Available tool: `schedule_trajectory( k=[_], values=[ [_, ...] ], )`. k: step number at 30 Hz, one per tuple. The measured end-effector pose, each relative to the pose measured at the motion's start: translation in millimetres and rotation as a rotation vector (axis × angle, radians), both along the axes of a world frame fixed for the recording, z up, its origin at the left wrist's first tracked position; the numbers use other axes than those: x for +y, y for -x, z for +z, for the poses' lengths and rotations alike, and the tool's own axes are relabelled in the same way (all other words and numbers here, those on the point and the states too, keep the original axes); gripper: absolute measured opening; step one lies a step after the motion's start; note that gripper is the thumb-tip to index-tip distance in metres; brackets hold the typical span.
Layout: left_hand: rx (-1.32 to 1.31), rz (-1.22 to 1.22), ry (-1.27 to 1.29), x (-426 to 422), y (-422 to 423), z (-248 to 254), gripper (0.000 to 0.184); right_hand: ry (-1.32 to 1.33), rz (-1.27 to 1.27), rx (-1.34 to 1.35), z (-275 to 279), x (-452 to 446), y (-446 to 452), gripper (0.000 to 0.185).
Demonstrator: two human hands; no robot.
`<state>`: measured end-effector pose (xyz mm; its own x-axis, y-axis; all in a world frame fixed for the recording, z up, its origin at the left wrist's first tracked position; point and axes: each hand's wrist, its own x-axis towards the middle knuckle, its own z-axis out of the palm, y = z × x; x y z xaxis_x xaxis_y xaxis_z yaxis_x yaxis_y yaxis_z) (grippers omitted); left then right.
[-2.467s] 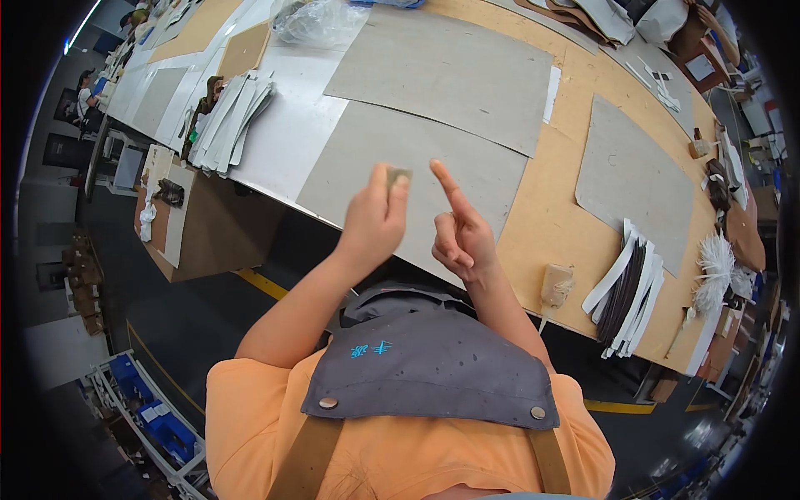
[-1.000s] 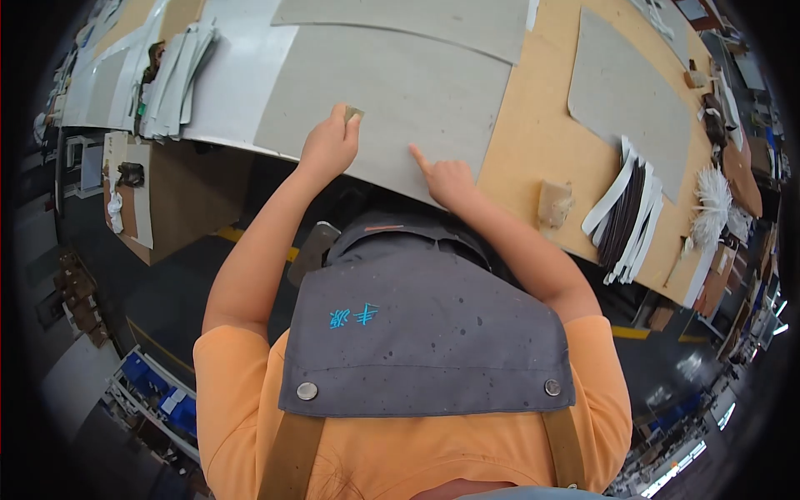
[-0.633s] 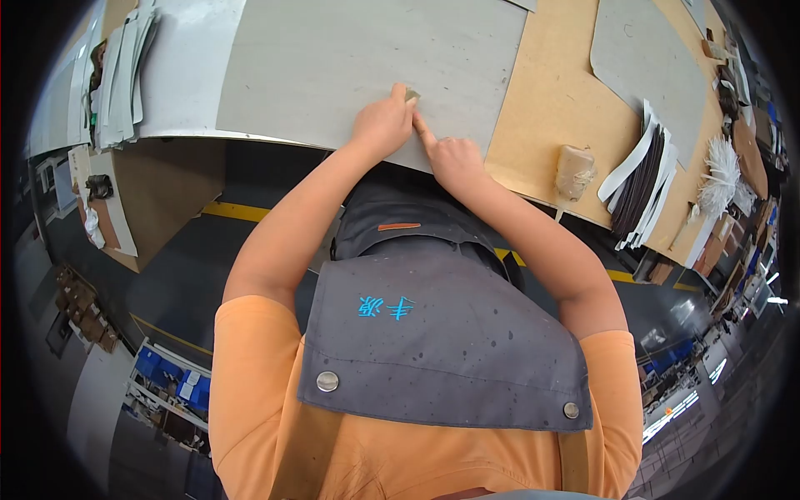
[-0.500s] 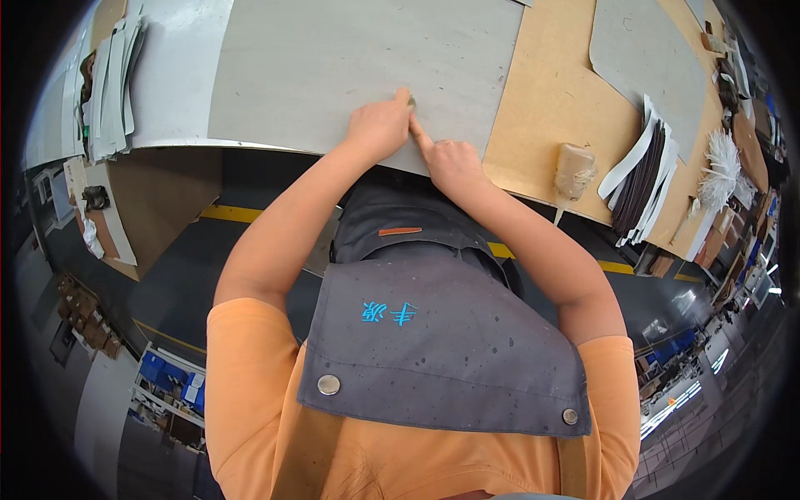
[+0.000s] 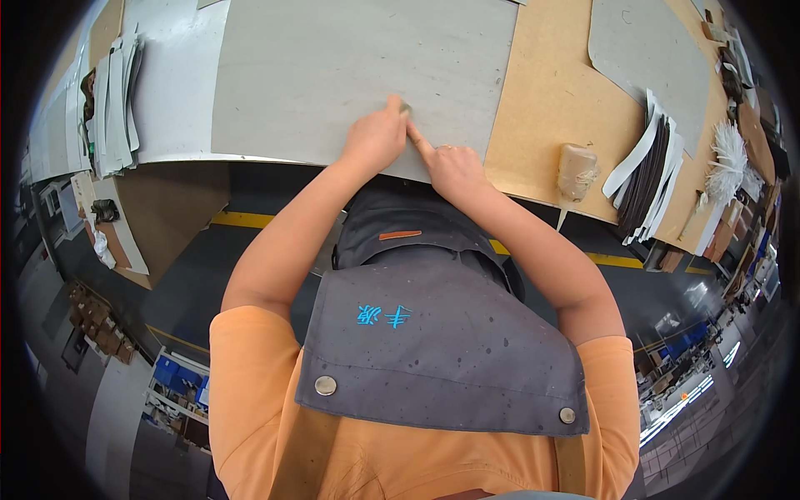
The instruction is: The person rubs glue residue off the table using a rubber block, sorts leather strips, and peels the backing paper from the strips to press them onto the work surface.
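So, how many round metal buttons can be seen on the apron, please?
2. One button is near the left lower corner of the apron bib, the other button near its right lower corner. More may be hidden under folds.

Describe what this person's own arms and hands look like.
Short, plain orange sleeves end above the elbows, and the forearms are bare, with no watch visible. The left hand and right hand are gloveless; the right seems to wear a thin ring.

Small greenish piece (image 5: 405, 108), grey sheet (image 5: 333, 62) lying flat
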<state>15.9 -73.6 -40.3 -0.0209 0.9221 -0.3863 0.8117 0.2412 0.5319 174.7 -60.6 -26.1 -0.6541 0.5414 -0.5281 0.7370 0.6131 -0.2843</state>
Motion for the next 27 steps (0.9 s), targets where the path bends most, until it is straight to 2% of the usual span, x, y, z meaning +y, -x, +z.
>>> schedule_trajectory(
  k=[3, 15, 18, 21, 24, 27],
  values=[
    [0.070, -0.099, 0.079, 2, -3, 2, 0.016, 0.011, -0.005, 0.011, -4, 0, -1, 0.085],
    [0.216, -0.217, 0.073, -27, 20, 9, 0.013, 0.111, 0.046, -0.051, 14, 3, 7, 0.086],
    [0.201, -0.116, 0.109, -21, 17, 15, 0.014, 0.096, 0.036, -0.022, 10, 1, 6, 0.086],
    [0.164, -0.202, 0.051, -8, 6, 6, 0.014, 0.117, 0.035, -0.046, 9, 2, 7, 0.086],
    [0.161, -0.295, 0.017, -9, 12, 2, 0.014, 0.050, 0.025, 0.049, 2, -1, 3, 0.087],
    [0.173, -0.301, 0.020, -12, 15, 4, 0.014, 0.102, 0.058, -0.023, 10, 3, 5, 0.087]
  ],
)
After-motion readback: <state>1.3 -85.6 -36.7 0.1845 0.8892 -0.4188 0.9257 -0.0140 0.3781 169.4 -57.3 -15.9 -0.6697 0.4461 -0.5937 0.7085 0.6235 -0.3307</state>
